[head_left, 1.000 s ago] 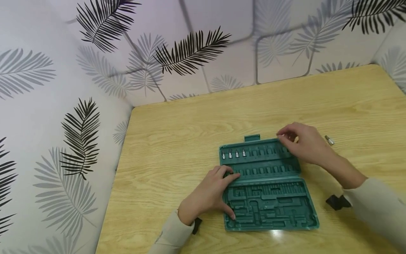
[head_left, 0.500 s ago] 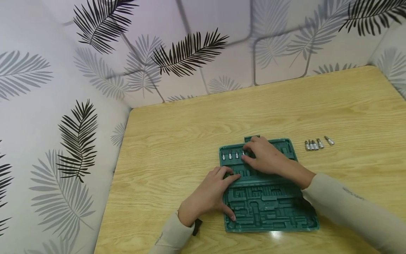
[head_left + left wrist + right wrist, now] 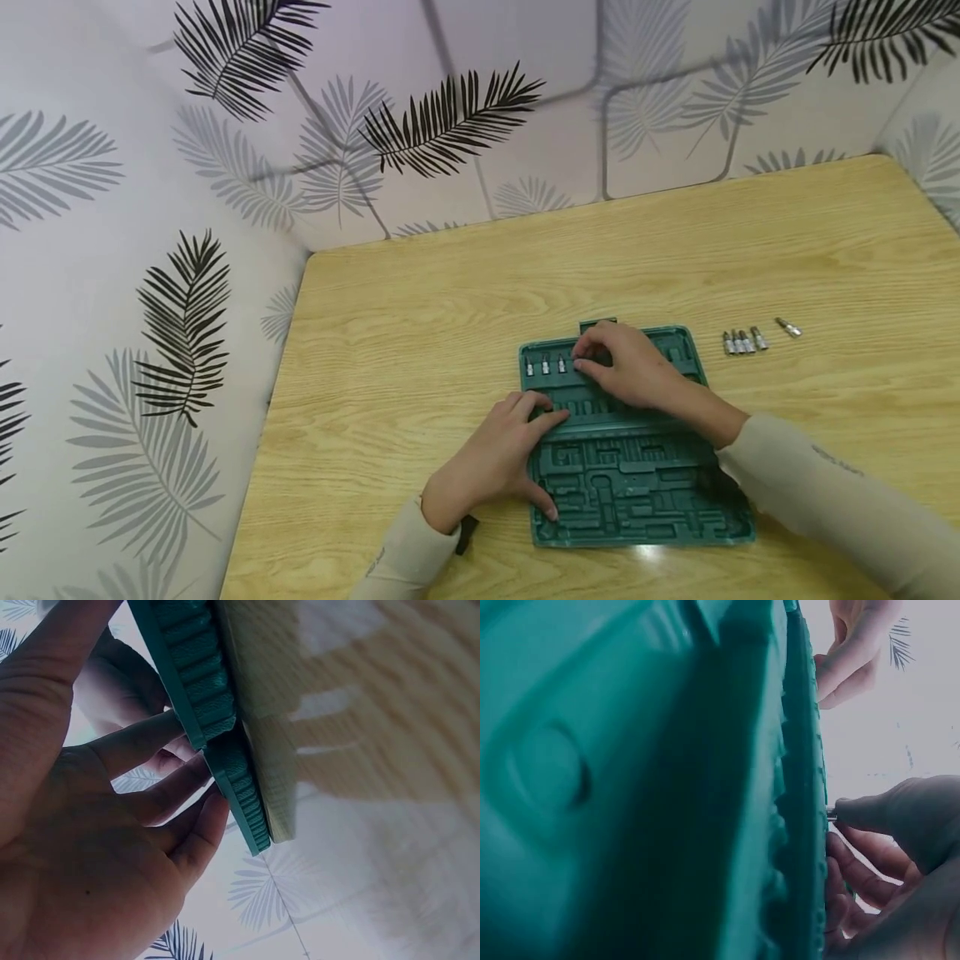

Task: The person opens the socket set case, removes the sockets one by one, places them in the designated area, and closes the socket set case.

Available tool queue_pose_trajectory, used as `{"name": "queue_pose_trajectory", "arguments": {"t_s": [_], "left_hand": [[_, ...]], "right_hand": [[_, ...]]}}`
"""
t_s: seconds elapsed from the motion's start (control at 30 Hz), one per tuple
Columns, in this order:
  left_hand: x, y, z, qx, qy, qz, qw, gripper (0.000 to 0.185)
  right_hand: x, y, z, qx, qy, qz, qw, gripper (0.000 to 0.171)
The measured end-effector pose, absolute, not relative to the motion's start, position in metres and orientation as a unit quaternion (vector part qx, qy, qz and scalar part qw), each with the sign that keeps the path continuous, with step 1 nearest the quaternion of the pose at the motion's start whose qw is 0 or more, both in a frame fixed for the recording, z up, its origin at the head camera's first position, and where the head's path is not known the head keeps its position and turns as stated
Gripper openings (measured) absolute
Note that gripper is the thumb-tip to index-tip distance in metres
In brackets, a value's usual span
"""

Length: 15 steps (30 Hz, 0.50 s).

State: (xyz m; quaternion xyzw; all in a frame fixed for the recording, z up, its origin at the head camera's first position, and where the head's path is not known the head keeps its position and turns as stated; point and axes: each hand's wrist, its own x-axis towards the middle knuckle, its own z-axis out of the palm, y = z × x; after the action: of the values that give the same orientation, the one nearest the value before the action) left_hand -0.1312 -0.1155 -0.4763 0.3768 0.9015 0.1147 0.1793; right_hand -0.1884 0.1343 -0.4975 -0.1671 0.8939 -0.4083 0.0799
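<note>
A green tool-bit case point(image 3: 645, 542) lies unfolded on the table. My right hand point(image 3: 637, 367) is over the upper half and pinches a small silver screwdriver bit point(image 3: 832, 814) between thumb and fingers, at the top row of slots. Left of those fingertips, three bits point(image 3: 546, 365) sit in that row. My left hand point(image 3: 495, 450) rests along the case's left side, thumb on the lower half and fingers spread near the hinge. In the left wrist view, its fingertips point(image 3: 214, 806) touch the rim of the case.
Several loose bits point(image 3: 741, 342) lie grouped on the wooden table point(image 3: 420, 333), right of the case, with another single bit point(image 3: 788, 327) beside them. A latch tab point(image 3: 597, 325) sticks out from the far edge. Leaf-patterned wall covering point(image 3: 525, 125) borders the table.
My right hand has moved left from the case's top right corner to the fourth slot and now pinches the bit there. My left hand has stayed put.
</note>
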Motion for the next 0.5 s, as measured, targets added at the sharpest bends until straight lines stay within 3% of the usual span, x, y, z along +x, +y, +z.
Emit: {"name": "queue_pose_trajectory", "arguments": {"t_s": [0.23,0.4,0.5], "left_hand": [[-0.132,-0.115,-0.477,0.379,0.9,0.116,0.179,0.121],[-0.131,-0.115,-0.479,0.377,0.902,0.107,0.182,0.124],[-0.131,-0.117,-0.479,0.373,0.903,0.106,0.183,0.124]], "right_hand": [[-0.183,0.16,-0.477,-0.111,0.88,-0.462,0.009,0.012],[-0.188,0.219,-0.462,-0.068,0.894,-0.438,-0.064,0.02],[-0.195,0.266,-0.465,-0.033,0.92,-0.384,-0.076,0.027]]}}
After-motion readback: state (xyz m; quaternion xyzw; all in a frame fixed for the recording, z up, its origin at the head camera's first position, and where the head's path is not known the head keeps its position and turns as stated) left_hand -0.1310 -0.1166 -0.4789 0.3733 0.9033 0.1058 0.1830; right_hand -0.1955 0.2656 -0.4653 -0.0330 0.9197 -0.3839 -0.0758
